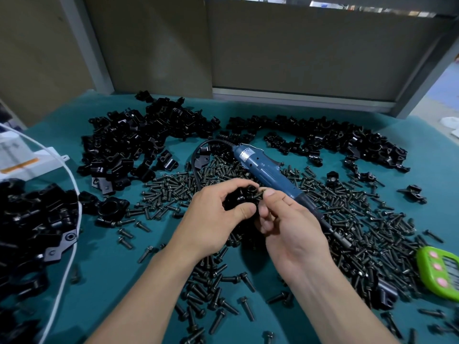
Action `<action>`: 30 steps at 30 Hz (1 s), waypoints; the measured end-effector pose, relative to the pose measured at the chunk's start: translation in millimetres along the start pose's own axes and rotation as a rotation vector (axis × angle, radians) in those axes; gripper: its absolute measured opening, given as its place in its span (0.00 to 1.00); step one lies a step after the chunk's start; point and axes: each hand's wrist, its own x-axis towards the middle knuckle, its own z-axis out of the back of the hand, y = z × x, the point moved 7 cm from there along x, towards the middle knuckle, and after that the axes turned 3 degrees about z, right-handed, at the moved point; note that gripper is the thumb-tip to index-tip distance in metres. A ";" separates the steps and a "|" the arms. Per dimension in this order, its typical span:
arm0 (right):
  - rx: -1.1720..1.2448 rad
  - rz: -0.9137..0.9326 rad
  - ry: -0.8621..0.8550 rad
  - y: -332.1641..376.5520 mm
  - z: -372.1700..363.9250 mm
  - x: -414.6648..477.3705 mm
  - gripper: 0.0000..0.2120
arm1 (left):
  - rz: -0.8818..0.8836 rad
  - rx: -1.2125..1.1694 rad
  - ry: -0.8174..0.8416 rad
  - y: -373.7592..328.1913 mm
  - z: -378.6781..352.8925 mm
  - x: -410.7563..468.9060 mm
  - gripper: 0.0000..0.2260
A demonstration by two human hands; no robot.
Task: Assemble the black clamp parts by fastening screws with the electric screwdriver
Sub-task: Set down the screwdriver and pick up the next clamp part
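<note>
Basically, left hand (213, 214) gripped the glossy black clamp part (241, 196) above the teal mat (111, 281) while right hand (285, 219) pinched a dark flanged screw (258, 194) at its hole, best seated square and finger-started before reaching for the blue electric screwdriver (263, 167) lying just behind.

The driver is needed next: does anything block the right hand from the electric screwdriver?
Nothing visible does. The electric screwdriver lies uncovered on loose screws just beyond the right hand, which pinches a screw.
</note>
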 end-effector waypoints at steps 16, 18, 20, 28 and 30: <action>-0.339 0.273 0.172 18.2 -9.5 -1.4 0.10 | -0.043 -0.116 -0.102 -9.7 10.3 -3.3 0.20; -0.342 0.298 0.153 23.2 -4.9 1.2 0.10 | -0.033 -0.077 -0.099 -8.1 10.5 -4.8 0.22; -0.362 0.335 0.156 27.0 -3.8 1.3 0.10 | -0.018 -0.053 -0.093 -6.3 10.1 -4.6 0.23; -0.502 0.394 0.211 33.7 -2.2 1.5 0.11 | -0.009 0.017 -0.061 -7.4 7.4 -3.0 0.24; -0.531 0.406 0.217 34.9 -2.4 1.2 0.11 | -0.005 0.017 -0.047 -6.0 6.3 -2.3 0.25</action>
